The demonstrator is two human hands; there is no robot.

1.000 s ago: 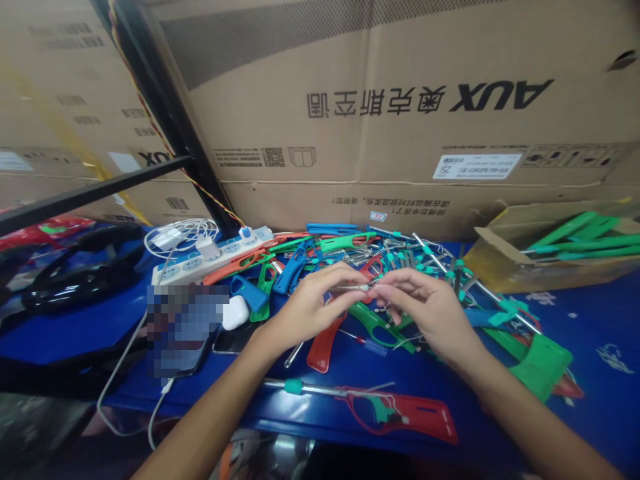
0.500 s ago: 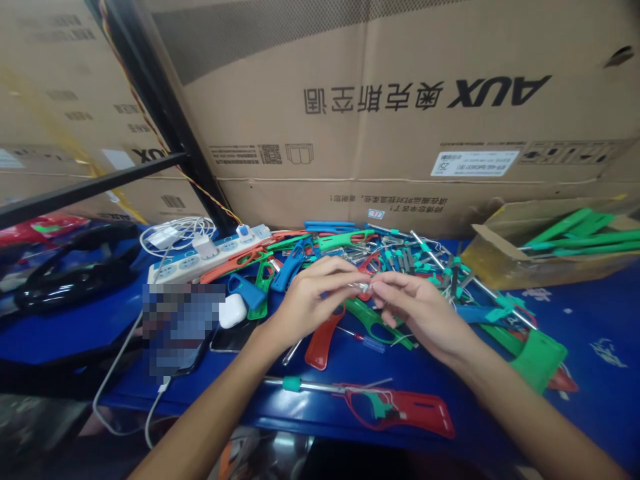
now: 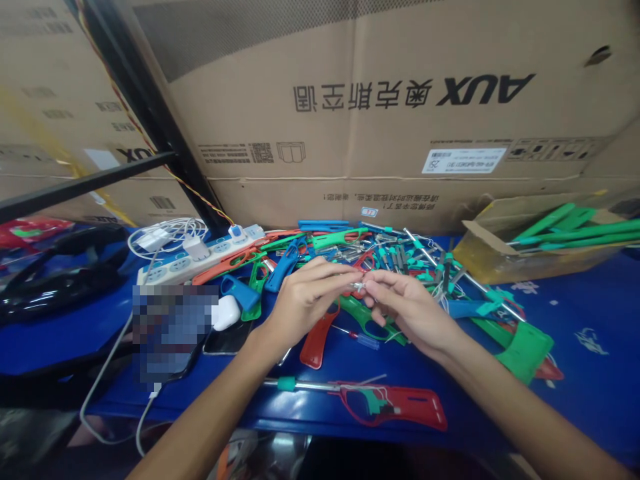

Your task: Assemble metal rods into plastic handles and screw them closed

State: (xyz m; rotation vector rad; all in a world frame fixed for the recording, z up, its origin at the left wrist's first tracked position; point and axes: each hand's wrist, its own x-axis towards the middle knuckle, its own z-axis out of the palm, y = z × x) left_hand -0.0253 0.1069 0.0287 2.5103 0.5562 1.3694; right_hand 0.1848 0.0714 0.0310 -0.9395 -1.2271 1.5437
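Note:
A small shiny, partly clear piece (image 3: pixel 357 286) sits pinched between the fingertips of both hands; its exact kind is too small to make out. My left hand (image 3: pixel 303 293) grips it from the left, and my right hand (image 3: pixel 410 310) meets it from the right with curled fingers. Below them on the blue table lie a red lighter handle (image 3: pixel 316 343), a green handle (image 3: pixel 373 320) and a screwdriver (image 3: pixel 364 340) with a clear blue grip. Nearer the front edge is an opened red stick lighter (image 3: pixel 417 408) with a metal tube, a teal part and wires.
Behind the hands spreads a heap of lighter parts (image 3: pixel 400 257). At left are a power strip (image 3: pixel 173 267), a phone (image 3: pixel 175 333) and a white earbud case (image 3: pixel 226 313). An open carton (image 3: pixel 493 263) of green handles stands at right, before a large cardboard box (image 3: pixel 350 40).
The whole view has shifted slightly, with the scene sliding left. Both hands keep their pinch on the small piece, with little change in finger position.

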